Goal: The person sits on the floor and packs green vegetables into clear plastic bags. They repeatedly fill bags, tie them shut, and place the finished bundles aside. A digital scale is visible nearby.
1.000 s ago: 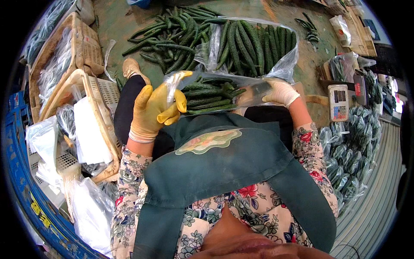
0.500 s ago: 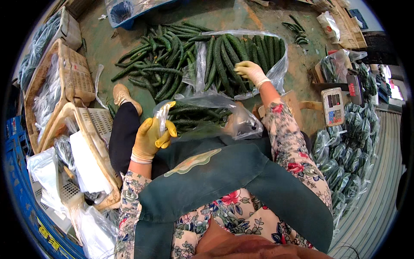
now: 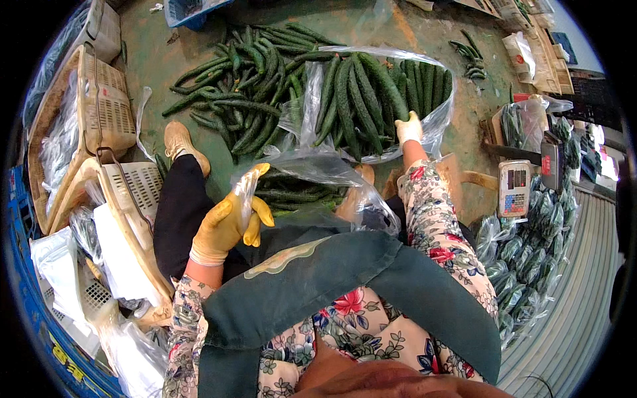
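A large clear bag lies open, packed with cucumbers; the smaller bag at your lap holds more, number unclear. Your left hand pinches its film; your right hand, fingers closed, grips one long cucumber there by its near end.

The floor is dull green with brownish patches. On it lies a heap of cucumbers, with an open clear bag of more against its right side. A small bunch lies apart, farther right; a film strip lies left.
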The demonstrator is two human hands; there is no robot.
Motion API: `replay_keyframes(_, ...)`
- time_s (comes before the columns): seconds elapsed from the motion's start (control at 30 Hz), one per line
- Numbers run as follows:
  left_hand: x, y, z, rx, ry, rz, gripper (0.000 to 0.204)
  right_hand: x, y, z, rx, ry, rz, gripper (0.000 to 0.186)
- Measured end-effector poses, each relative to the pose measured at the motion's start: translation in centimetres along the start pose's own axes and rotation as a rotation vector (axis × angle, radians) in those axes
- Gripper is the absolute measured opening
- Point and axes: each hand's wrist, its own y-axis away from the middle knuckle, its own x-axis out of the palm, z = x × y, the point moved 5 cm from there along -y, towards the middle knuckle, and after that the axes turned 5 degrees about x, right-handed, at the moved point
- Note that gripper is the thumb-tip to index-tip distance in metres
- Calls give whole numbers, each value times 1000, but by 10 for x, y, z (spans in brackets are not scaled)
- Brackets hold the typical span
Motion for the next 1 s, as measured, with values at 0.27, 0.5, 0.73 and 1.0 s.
replay_keyframes(0.27, 2, -8, 3, -6, 71, 66, 100, 9, 24, 88, -380, -12, 263, 107)
replay_keyframes(0.5, -2, -5, 2, -8, 44, 61, 98, 35, 35, 82, -214, 106, 269, 115)
replay_keyframes(0.73, -5, -3, 0, 33, 26, 43, 100, -10, 18, 67, -261, -609, 446, 74)
replay_keyframes(1.0, -3, -2, 0, 97, 7, 31, 92, -147, 83, 89, -210, -1321, 1055, 64)
